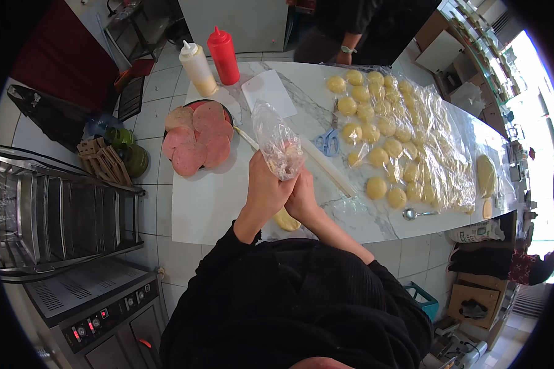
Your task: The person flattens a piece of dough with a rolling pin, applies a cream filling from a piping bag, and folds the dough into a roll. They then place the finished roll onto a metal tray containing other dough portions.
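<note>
Pale marbled stone covers the counter [375,227], which stands on a tiled floor, with a metal rack [61,215] at nine o'clock and an oven [104,307] at eight, reckoned from the two hands. At one o'clock, beyond the far edge, another person [351,31] in dark clothes wears something pale on one wrist.

Both hands meet over the near part of the counter. The left hand [268,189] is closed around the lower end of a clear plastic bag [271,132], and the right hand [301,198] is clenched against the same end, its fingers partly hidden. The bag's loose, crumpled part points to twelve o'clock, and some pale filling shows inside near the grip. Just below the hands, at six o'clock, lies a flattened piece of dough [286,220], partly covered by them.

At ten o'clock, overlapping slices of pink meat [200,138] cover a dark plate. Two squeeze bottles, a white one [198,71] and a red one [224,58], stand at eleven. Blue-handled scissors [327,144] lie between one and two, beside many dough balls [377,187] at two, mostly under plastic sheeting [437,141]. A spoon [417,214] rests past three.
</note>
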Motion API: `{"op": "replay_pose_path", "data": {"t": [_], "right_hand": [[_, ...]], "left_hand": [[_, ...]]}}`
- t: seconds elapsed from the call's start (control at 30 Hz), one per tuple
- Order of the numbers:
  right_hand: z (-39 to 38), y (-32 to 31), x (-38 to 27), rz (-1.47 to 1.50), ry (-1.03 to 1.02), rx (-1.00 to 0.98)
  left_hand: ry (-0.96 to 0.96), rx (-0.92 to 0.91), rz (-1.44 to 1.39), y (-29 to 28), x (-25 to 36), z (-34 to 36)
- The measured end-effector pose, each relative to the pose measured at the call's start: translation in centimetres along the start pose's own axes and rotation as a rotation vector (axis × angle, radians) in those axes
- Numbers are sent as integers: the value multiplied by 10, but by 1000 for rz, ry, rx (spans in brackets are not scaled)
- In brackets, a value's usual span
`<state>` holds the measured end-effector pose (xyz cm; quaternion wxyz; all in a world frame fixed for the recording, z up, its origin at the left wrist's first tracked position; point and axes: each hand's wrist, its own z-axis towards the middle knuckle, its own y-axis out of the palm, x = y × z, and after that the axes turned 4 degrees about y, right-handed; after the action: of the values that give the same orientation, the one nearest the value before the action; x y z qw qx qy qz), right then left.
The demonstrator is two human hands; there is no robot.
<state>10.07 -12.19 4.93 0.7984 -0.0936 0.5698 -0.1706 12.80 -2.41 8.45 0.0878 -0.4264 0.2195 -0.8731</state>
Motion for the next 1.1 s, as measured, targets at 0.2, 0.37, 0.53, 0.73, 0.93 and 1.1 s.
{"op": "replay_pose_path", "data": {"t": [0.2, 0.37, 0.53, 0.73, 0.93, 1.1], "right_hand": [[2, -6, -9, -45, -152, 19], [-9, -4, -10, -179, -184, -88], [-6, 1, -19, -191, -183, -199], [-5, 2, -29, -246, -160, -397], [-7, 7, -27, -168, -162, -519], [-10, 7, -25, -137, -165, -551]], "left_hand": [[-310, 226, -459, 4, 13, -5], [-498, 174, -758, -6, 1, -17], [-619, 206, -1301, -22, -6, -14], [-672, 244, -1473, -44, -19, -17], [-668, 265, -1551, -69, -31, -13], [-638, 312, -1455, -83, -34, -6]]}}
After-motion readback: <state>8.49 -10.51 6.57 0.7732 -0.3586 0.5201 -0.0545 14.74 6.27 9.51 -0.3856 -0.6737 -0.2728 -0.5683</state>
